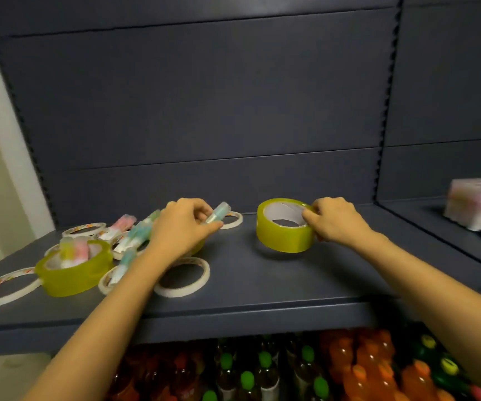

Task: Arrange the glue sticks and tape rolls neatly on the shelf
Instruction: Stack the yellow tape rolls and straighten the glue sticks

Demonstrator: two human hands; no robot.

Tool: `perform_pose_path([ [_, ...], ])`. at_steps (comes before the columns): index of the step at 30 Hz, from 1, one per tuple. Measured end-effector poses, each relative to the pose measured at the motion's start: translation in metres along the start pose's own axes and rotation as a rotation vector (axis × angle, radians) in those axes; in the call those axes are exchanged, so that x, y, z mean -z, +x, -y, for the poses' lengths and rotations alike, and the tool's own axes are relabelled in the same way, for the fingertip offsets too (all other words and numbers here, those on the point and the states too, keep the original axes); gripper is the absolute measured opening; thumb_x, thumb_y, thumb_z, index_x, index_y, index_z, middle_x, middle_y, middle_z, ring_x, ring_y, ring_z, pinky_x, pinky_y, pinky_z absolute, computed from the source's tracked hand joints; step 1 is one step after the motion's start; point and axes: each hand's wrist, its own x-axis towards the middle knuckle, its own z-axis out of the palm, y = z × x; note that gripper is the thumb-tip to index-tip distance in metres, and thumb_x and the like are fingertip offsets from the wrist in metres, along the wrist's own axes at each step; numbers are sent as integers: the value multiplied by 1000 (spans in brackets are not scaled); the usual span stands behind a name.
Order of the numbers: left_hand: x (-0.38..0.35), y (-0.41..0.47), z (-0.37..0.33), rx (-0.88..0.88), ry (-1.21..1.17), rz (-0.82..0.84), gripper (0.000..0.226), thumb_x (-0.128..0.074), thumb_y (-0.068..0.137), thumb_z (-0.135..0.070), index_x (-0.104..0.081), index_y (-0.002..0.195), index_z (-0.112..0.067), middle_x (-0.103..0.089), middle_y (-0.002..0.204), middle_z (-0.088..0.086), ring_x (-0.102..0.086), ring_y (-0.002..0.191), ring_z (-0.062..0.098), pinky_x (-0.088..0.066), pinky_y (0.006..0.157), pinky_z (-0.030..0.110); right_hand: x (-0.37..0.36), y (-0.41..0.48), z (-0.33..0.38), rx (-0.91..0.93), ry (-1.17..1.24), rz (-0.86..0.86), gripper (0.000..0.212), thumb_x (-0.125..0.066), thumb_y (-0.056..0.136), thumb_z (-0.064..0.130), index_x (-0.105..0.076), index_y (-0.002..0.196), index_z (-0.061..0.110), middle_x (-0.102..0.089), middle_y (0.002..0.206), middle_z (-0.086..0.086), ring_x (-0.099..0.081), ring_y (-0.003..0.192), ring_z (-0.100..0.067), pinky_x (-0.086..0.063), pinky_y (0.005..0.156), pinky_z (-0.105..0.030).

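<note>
Dark grey shelf [262, 285] runs across in front of you, with a plain back panel behind it. At the far left a thin white roll [4, 287] lies flat. Touching it is a yellow roll [74, 273], with glue sticks [74, 251] standing inside its core. Behind and beside that is the heap [135, 235]: more sticks lying criss-cross over thin rolls, nothing in rows.

Your left hand [184, 227] reaches over the heap and pinches a teal stick [219, 215] between thumb and fingertips, one end pointing up and to the right. A wide white roll [183, 277] lies flat under that forearm, and a small roll [232, 219] sits just behind the stick.

Further right, well apart from the heap, your right hand [335, 221] grips the second yellow roll [284, 235] by its right rim, fingers curled over the edge. The roll is tilted; I cannot tell whether it touches the shelf.

You look early in the sorting, pulling single items out onto the bare stretch. Next, I'd say: set this roll down flat as the start of a tape row, then give the stick a spot of its own, upright and clear of the rolls.

On the next bay sits a pale package [476, 206]; bottles [349, 369] fill the shelf below.
</note>
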Motion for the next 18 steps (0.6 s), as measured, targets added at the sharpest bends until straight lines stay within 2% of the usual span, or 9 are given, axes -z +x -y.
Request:
perform_pose_path([
  [3,-19,9,-22,-24,-159,49,22,-77,74,-30,-70,87,-14,-68,78,1,-63,74,17,-53,76,33,19,-19,-25,-49,-32,-35,36,-43,93,33,-62,92,3,-68,87,-18,-62,87,-34,-52,80,-42],
  [6,-41,15,-53,-93,-249,82,18,-78,74,-24,-69,85,-12,-67,78,1,-56,64,9,-48,66,24,41,-37,-56,-107,-63,-59,34,-44,92,32,-62,86,4,-69,85,-17,-62,86,-34,-52,80,-42],
  [9,-65,17,-93,-153,-320,97,18,-77,74,-23,-70,87,-13,-64,77,0,-52,65,12,-41,62,21,66,-53,-93,-163,-104,-83,34,-44,92,33,-61,86,4,-69,90,-20,-62,91,-35,-51,83,-43],
  [18,-147,13,-239,-208,-509,166,21,-77,74,-15,-66,91,-11,-64,81,1,-54,68,14,-48,75,28,147,-97,-226,-327,-199,-133,28,-46,90,31,-55,77,8,-68,89,-21,-60,92,-36,-49,79,-41],
])
